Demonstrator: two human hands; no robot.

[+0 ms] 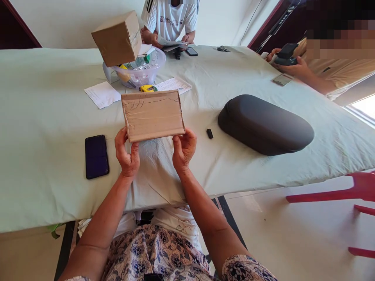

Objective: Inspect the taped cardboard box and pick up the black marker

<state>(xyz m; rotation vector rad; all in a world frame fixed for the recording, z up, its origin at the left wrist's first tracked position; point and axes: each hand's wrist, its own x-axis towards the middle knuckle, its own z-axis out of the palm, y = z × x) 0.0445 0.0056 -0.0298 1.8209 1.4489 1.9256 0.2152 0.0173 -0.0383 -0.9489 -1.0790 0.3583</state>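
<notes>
I hold a flat brown cardboard box (pixel 152 115), sealed with clear tape, above the table's near edge. My left hand (pixel 126 153) grips its lower left corner, fingers curled under it. My right hand (pixel 183 149) grips the lower right corner the same way. The box is tilted so its broad face is toward me. The table is covered with a pale green cloth (pixel 43 128).
A black phone (pixel 96 156) lies left of my hands. A dark oval case (pixel 265 124) and a small black item (pixel 209 133) lie to the right. Behind the box are a clear bowl (pixel 140 72), a second cardboard box (pixel 118 38), papers and a yellow tape measure (pixel 148 88). Two other people sit at the far side and right.
</notes>
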